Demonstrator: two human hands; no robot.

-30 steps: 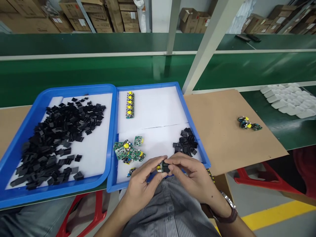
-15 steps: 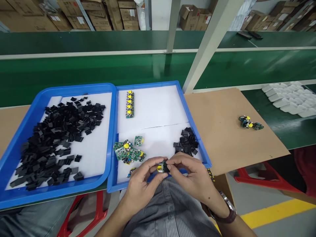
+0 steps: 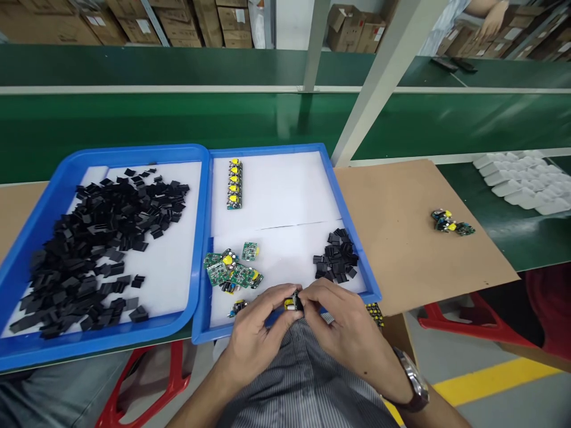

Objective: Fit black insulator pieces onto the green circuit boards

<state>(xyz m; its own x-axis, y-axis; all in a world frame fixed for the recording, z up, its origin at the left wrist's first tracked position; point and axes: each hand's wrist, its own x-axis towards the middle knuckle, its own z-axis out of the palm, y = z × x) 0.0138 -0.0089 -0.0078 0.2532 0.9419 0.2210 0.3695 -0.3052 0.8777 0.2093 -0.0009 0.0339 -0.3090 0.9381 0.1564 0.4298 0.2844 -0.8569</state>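
Note:
My left hand [image 3: 263,321] pinches a small circuit board [image 3: 289,303] with a yellow component, just above my lap at the tray's front edge. At the board's right side, my right hand [image 3: 336,315] is closed with thumb and fingertips on a thin black piece [image 3: 298,301], mostly hidden by the fingers. Beyond my left hand lies a pile of green circuit boards [image 3: 232,272] with yellow and black parts. A heap of small black pieces [image 3: 336,257] lies beyond my right hand, in the same blue tray [image 3: 272,151].
A row of boards [image 3: 234,184] stands at the back of this tray. The left blue tray [image 3: 201,238] holds many black pieces [image 3: 111,238]. Some boards [image 3: 451,222] lie on brown cardboard [image 3: 392,232]; white trays [image 3: 526,181] are farther right. Another person's hand [image 3: 494,21] appears top right.
My right fingers have shifted slightly left and curled closer against the board. The view has tilted a little. Another person's hand has come into view at top right.

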